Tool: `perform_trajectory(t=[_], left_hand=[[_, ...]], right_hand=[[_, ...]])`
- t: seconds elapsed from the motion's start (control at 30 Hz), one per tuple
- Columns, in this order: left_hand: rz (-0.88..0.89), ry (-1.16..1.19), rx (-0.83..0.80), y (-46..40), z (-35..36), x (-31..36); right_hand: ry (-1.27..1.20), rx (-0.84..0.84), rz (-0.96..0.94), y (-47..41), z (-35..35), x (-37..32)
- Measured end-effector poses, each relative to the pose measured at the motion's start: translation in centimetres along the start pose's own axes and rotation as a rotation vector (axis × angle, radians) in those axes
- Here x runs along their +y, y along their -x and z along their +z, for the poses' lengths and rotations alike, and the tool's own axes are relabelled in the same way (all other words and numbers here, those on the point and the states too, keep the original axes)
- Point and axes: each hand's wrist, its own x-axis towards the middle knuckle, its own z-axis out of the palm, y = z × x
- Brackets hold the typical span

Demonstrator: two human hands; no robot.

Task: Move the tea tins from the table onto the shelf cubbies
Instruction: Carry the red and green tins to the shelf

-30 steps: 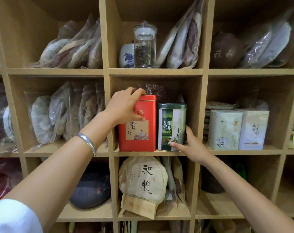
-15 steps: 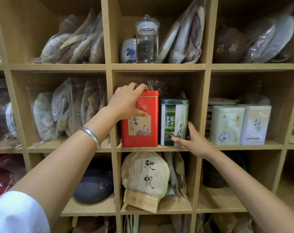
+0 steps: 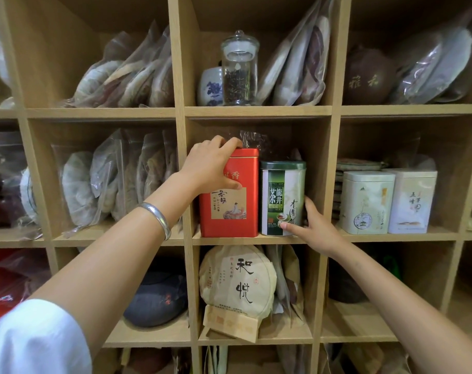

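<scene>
Right hand (image 3: 314, 228) has slid behind the green tin (image 3: 282, 198), fingers cupping it; left hand (image 3: 212, 166) grips the upright red tin (image 3: 230, 194) just beside it.

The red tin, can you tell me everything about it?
The red tin is a tall, square-sided box that looks like metal, with a lid on top and a tan picture label with dark writing. It stands upright in the middle cubby, beside the green tin. The left hand grips its top left corner.
</scene>
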Motion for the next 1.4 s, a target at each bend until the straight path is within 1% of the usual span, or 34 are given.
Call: perform_trajectory(t=[0.2, 0.47, 0.7, 0.9, 1.1, 1.4], left_hand=[[-0.018, -0.014, -0.047, -0.4, -0.4, 0.3], [-0.015, 0.039, -0.091, -0.5, -0.9, 0.1], [-0.017, 0.06, -0.088, -0.5, -0.9, 0.0], [-0.012, 0.012, -0.062, -0.3, -0.8, 0.1], [-0.015, -0.025, -0.072, -0.4, -0.9, 0.3], [-0.021, 0.021, -0.085, -0.3, -1.1, 0.3]], right_hand=[[-0.012, -0.002, 0.005, 0.1, -0.1, -0.1], [-0.016, -0.007, 0.023, 0.1, -0.3, -0.2], [-0.015, -0.003, 0.018, 0.1, -0.3, -0.1], [-0.018, -0.002, 0.022, 0.0, -0.2, -0.1], [-0.028, -0.005, 0.019, 0.1, -0.2, -0.1], [-0.019, 0.001, 0.013, 0.1, -0.1, -0.1]])
